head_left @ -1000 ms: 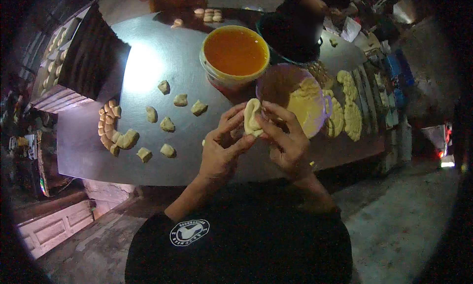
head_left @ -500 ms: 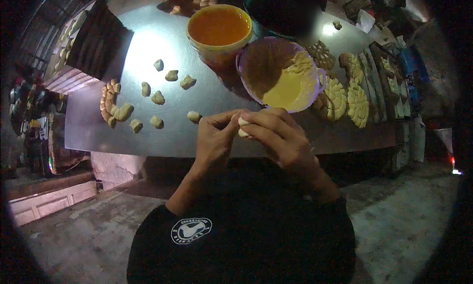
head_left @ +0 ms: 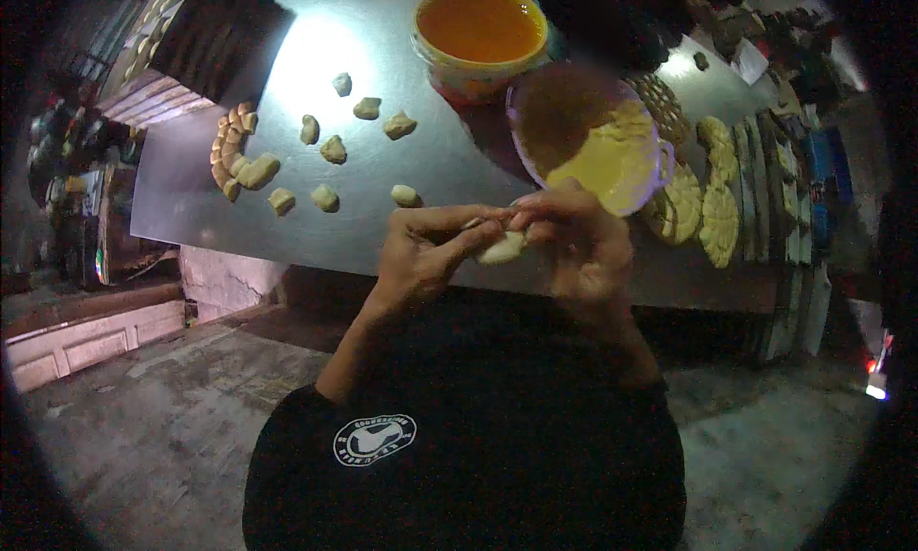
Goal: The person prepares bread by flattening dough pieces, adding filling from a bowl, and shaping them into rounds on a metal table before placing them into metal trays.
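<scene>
Between my two hands, just above the near edge of the table, is a small pale piece of dough (head_left: pixel 501 251). My left hand (head_left: pixel 419 253) pinches it with thumb and fingers. My right hand (head_left: pixel 591 247) grips its upper right side with bent fingertips, which partly cover it. Right behind my right hand a purple basin (head_left: pixel 656 183) holds a yellow filling-like paste (head_left: pixel 595 165). Several loose dough lumps (head_left: pixel 333 150) lie spread on the metal table to the left, the closest one (head_left: pixel 405 196) just beyond my left hand.
A bucket of orange liquid (head_left: pixel 478 25) stands behind the basin. At the left, a curved row of small dough balls (head_left: pixel 228 142) lies near stacked trays (head_left: pixel 158 99). On the right are shaped doughs (head_left: pixel 717 207) beside more upright trays (head_left: pixel 773 183). The metal table (head_left: pixel 210 207) ends close to me.
The view has shifted, so the table's things sit higher and further right. My fingers have spread the dough apart, and it now shows lower, below my fingertips.
</scene>
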Demonstrator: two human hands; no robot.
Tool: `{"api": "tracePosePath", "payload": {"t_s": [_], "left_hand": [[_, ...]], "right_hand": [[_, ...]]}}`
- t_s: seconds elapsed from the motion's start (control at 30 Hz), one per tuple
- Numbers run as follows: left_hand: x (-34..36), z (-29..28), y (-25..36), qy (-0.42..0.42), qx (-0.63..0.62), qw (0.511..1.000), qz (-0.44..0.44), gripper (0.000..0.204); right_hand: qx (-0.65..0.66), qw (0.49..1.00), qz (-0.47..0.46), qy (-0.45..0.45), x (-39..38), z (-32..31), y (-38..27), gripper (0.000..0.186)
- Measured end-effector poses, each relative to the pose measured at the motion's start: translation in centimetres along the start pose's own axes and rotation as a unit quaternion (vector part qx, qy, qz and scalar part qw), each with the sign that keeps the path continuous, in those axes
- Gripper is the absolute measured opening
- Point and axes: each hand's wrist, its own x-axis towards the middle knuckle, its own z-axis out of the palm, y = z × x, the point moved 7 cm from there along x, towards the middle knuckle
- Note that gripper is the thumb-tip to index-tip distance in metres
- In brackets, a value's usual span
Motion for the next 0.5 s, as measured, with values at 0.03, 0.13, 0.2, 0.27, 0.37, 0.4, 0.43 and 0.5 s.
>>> {"api": "tracePosePath", "payload": {"t_s": [0.03,0.13,0.2,0.27,0.37,0.4,0.43,0.5], "left_hand": [[0.3,-0.9,-0.6,0.010,0.007,1.000,-0.015,0.033],[0.8,-3.3,-3.0,0.014,-0.032,0.998,-0.042,0.036],[0.3,-4.6,-4.2,-0.007,-0.177,0.983,-0.056,0.038],[0.3,-5.9,-5.9,-0.042,-0.218,0.971,-0.088,0.043],[0.6,-9.3,-8.4,0.022,-0.040,0.995,-0.090,0.043],[0.6,-10.5,-9.4,0.054,-0.065,0.991,-0.099,0.036],[1.0,-11.5,-9.7,0.065,-0.034,0.994,-0.081,0.032],[1.2,-13.5,-10.4,0.091,0.030,0.994,-0.048,0.023]], "right_hand": [[-0.022,0.999,0.004,-0.046,0.6,1.1,-0.7,0.047],[-0.172,0.976,0.026,-0.129,2.0,3.4,0.5,0.054],[-0.302,0.945,-0.005,-0.123,3.1,4.5,1.6,0.056],[-0.313,0.938,-0.006,-0.149,3.6,6.0,3.7,0.055],[-0.277,0.951,0.030,-0.137,4.3,8.6,7.0,0.051],[-0.257,0.957,0.049,-0.124,4.4,9.6,8.2,0.049],[-0.170,0.969,0.153,-0.094,3.9,10.1,10.5,0.046],[0.015,0.936,0.351,-0.023,1.8,11.7,15.4,0.040]]}}
